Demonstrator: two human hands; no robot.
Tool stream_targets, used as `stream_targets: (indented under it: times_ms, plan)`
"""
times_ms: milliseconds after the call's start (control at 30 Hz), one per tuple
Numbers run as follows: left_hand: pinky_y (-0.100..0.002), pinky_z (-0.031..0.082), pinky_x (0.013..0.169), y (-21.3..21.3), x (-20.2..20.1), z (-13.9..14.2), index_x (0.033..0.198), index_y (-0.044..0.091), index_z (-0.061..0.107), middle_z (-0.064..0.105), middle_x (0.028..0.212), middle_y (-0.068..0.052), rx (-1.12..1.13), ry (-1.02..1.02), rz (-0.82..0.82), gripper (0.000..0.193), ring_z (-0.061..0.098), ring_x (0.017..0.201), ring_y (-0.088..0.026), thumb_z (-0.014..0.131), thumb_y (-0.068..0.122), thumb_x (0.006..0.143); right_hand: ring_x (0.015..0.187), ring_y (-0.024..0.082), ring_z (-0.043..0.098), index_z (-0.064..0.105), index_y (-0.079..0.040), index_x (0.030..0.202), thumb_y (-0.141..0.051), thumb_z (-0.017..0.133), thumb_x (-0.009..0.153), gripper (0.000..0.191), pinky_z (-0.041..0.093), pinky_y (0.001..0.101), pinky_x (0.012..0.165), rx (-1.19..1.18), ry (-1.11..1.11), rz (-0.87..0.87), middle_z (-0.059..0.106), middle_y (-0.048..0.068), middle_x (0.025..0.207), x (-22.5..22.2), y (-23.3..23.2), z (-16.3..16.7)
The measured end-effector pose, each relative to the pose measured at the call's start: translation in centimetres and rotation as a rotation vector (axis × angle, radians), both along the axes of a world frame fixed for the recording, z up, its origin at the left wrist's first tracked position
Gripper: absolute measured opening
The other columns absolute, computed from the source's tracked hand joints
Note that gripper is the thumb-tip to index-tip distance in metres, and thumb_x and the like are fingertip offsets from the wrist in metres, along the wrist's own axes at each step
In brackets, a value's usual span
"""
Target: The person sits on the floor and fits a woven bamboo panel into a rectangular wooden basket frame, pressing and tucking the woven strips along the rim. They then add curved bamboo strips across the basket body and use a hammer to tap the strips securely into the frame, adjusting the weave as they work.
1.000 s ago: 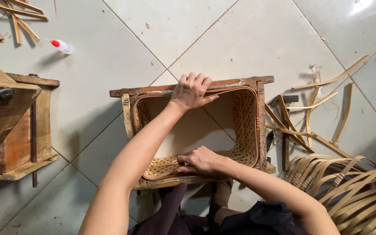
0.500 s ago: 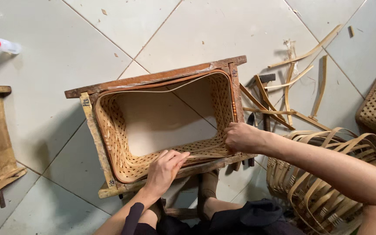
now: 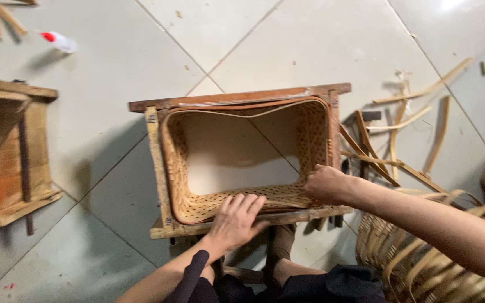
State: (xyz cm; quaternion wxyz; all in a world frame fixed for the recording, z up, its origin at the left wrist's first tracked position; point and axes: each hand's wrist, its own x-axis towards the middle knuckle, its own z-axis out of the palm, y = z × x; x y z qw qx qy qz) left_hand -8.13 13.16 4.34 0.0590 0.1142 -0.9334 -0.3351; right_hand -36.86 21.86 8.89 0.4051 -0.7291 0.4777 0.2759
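Pale tiled floor [image 3: 113,112], bamboo strips scattered about. Your left hand [image 3: 237,219] lies flat and open on the woven basket's [image 3: 186,163] near rim; your right hand [image 3: 325,184] is fisted at its near-right corner, nearer the wooden frame [image 3: 237,99].

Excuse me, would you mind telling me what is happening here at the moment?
A person sits on the tiled floor working on a woven basket set inside a wooden frame. The left hand lies flat on the near woven wall, while the right hand is closed at the near right corner. Loose bamboo strips lie to the right, a glue bottle at the upper left.
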Motion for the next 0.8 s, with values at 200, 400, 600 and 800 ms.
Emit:
stream_targets:
  times_ms: [200, 400, 600, 800]
  plan:
    - [-0.035, 0.052, 0.090, 1.5, 0.1, -3.1, 0.147, 0.014, 0.055, 0.065, 0.129, -0.009, -0.405, -0.122, -0.132, 0.067, 0.063, 0.109, -0.022, 0.074, 0.023, 0.084, 0.079, 0.030, 0.072, 0.071, -0.005, 0.113, -0.042, 0.059, 0.100, 0.040, 0.059, 0.0445, 0.071, -0.300, -0.747, -0.659, 0.071, 0.015, 0.097, 10.2, -14.5, -4.6]
    - [-0.044, 0.053, 0.090, 1.3, 0.3, -2.1, 0.139, 0.008, 0.057, 0.066, 0.118, -0.012, -0.038, -0.153, -0.171, 0.069, 0.065, 0.104, -0.030, 0.079, 0.034, 0.079, 0.079, 0.022, 0.064, 0.063, -0.002, 0.085, -0.065, 0.064, 0.089, 0.062, 0.055, 0.0405, 0.067, -0.209, -0.765, -0.972, 0.063, 0.013, 0.086, 16.0, -19.6, -7.1]
    - [-0.042, 0.051, 0.091, -4.1, 0.0, 2.4, 0.129, 0.002, 0.060, 0.063, 0.124, -0.019, 0.177, -0.165, -0.250, 0.057, 0.062, 0.104, -0.031, 0.075, 0.040, 0.090, 0.082, 0.021, 0.068, 0.069, -0.006, 0.113, -0.056, 0.053, 0.096, 0.055, 0.059, 0.0398, 0.072, -0.053, -0.962, -0.917, 0.074, 0.010, 0.093, 12.1, -17.3, -6.4]
    - [-0.043, 0.038, 0.119, -14.0, 5.4, 3.0, 0.076, 0.007, 0.077, 0.073, 0.085, -0.012, -0.248, -0.535, -0.558, 0.015, 0.065, 0.100, -0.027, 0.066, 0.016, 0.080, 0.097, 0.028, 0.075, 0.070, -0.008, 0.118, -0.051, 0.050, 0.098, 0.051, 0.060, 0.0457, 0.082, 0.108, -0.773, -0.512, 0.077, 0.014, 0.106, 9.6, -8.0, -3.2]
